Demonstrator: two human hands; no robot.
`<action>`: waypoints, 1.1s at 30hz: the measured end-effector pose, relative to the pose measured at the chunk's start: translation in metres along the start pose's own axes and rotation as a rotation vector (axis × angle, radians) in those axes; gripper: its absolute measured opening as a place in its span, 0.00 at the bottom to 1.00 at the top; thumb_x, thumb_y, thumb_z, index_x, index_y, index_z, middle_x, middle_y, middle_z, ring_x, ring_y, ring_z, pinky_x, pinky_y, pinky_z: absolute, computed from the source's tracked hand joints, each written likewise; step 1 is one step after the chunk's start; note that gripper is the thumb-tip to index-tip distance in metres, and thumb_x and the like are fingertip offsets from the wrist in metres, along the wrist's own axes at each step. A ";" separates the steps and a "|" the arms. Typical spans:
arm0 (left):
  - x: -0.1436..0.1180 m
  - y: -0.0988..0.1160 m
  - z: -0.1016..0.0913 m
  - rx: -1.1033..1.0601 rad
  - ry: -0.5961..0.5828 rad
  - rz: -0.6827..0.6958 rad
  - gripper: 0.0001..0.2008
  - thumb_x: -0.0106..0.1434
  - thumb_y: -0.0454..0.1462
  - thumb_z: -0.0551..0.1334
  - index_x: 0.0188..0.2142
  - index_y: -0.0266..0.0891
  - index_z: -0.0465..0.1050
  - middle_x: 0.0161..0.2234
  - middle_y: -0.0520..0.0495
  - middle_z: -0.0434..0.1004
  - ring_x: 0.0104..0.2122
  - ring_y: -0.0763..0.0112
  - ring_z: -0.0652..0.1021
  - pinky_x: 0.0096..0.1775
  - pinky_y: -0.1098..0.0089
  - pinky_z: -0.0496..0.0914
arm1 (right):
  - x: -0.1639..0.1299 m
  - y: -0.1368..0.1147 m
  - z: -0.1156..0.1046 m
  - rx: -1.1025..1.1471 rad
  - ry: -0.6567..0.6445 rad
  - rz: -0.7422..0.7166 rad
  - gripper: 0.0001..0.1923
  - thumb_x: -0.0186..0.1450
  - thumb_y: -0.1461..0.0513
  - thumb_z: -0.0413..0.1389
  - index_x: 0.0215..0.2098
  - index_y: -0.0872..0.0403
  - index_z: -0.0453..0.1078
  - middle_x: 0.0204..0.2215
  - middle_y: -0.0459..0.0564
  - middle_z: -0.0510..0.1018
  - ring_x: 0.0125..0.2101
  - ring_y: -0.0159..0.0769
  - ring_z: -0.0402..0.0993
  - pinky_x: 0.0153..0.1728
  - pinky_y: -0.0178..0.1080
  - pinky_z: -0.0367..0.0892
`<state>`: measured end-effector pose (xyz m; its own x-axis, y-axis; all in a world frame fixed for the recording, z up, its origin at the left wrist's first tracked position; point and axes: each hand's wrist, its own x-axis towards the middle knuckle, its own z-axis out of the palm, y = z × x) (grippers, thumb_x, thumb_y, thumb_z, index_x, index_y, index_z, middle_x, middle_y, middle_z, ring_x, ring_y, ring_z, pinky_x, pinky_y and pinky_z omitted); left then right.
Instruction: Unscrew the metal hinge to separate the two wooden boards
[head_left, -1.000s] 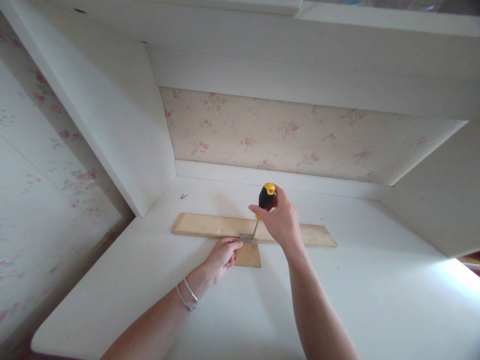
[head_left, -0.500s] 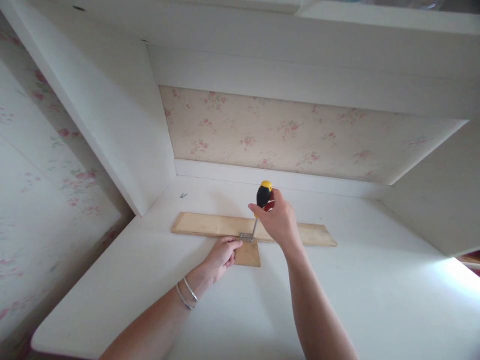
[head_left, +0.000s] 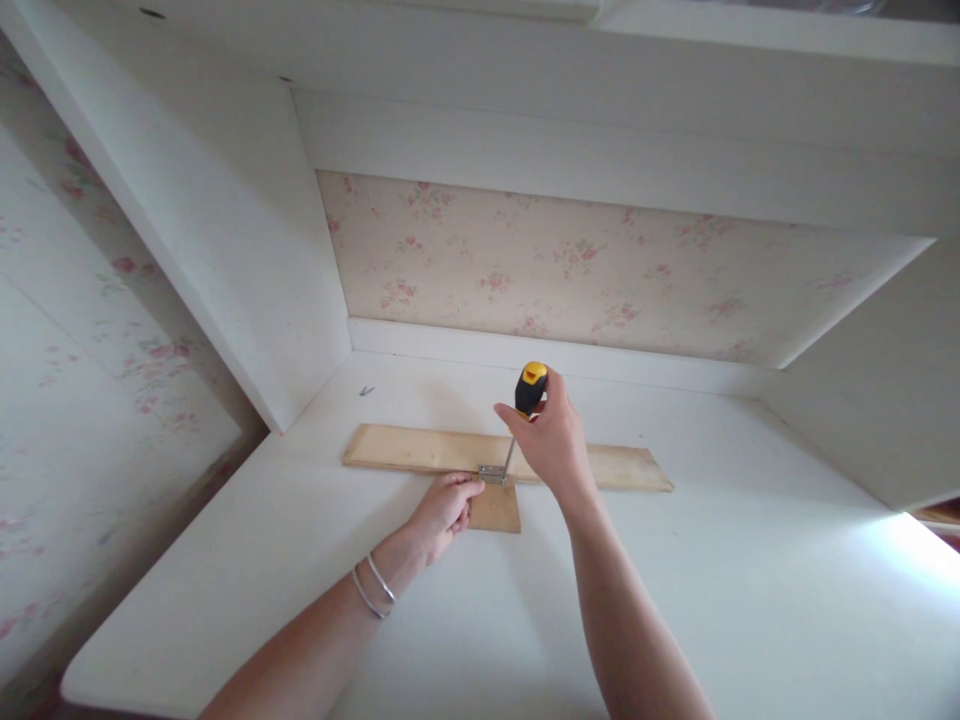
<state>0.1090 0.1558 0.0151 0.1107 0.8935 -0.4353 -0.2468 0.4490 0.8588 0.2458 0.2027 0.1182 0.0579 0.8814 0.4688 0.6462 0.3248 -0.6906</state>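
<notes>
Desk [head_left: 675,600] (white); floral wallpaper [head_left: 570,270]

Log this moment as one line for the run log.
right hand: grips screwdriver, tip on metal bracket | left hand: steadies small wood piece | long plank: on white desk

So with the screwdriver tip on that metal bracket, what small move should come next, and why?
Probably another turn of the screwdriver. The right hand grips its handle, its tip sits on the bracket joining the long board and small piece, which the left hand steadies.
</notes>
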 end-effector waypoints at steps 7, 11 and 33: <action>0.001 0.000 -0.001 0.021 -0.009 0.011 0.08 0.51 0.38 0.62 0.23 0.38 0.63 0.10 0.60 0.52 0.10 0.83 0.51 0.16 0.74 0.41 | 0.005 0.006 -0.007 0.010 -0.046 0.012 0.36 0.53 0.53 0.60 0.59 0.46 0.58 0.32 0.46 0.76 0.28 0.37 0.73 0.35 0.42 0.67; 0.002 -0.001 -0.001 0.010 -0.008 0.002 0.08 0.50 0.38 0.62 0.23 0.39 0.63 0.10 0.60 0.52 0.10 0.83 0.51 0.16 0.74 0.41 | 0.003 0.009 -0.004 0.219 -0.132 0.048 0.42 0.56 0.58 0.56 0.65 0.43 0.43 0.36 0.46 0.77 0.31 0.37 0.75 0.37 0.44 0.68; 0.000 0.000 -0.001 0.018 -0.002 0.010 0.11 0.49 0.40 0.64 0.23 0.38 0.63 0.11 0.61 0.52 0.10 0.83 0.52 0.16 0.74 0.41 | 0.004 0.013 -0.003 0.311 -0.161 0.015 0.43 0.57 0.59 0.56 0.66 0.46 0.40 0.40 0.49 0.76 0.35 0.36 0.74 0.39 0.44 0.68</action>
<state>0.1083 0.1555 0.0153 0.1103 0.8981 -0.4257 -0.2302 0.4397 0.8681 0.2571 0.2099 0.1129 -0.0706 0.9217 0.3815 0.3824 0.3782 -0.8430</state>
